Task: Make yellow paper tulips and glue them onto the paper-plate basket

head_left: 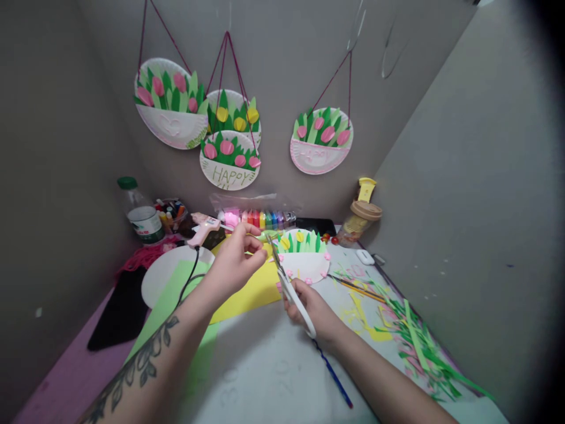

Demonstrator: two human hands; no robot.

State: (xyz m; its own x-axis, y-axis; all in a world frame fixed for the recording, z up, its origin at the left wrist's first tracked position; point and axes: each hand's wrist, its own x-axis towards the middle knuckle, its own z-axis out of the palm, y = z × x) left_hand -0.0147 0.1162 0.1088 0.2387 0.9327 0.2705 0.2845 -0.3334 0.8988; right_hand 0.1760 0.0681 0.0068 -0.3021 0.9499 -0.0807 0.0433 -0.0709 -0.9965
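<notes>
White-handled scissors (295,297) are held in my right hand (311,309), with the blades pointing up and away from me. My left hand (241,256) is raised just left of the blades, its fingers curled in towards the thumb. Whatever small piece it may pinch cannot be made out. Right behind the blades lies a half paper-plate basket (304,265) with green paper leaves, yellow paper tulips and small pink flowers along its rim. Under my left hand are sheets of yellow paper (249,291) and light green paper (165,300).
Green and pink paper scraps (419,344) cover the right side, near pencils (359,288). A blue pen (333,377) lies in front. A pink glue gun (205,228), bottle (143,215), white plate (154,280) and black tablet (117,312) are left. Finished plate baskets (322,156) hang on the wall.
</notes>
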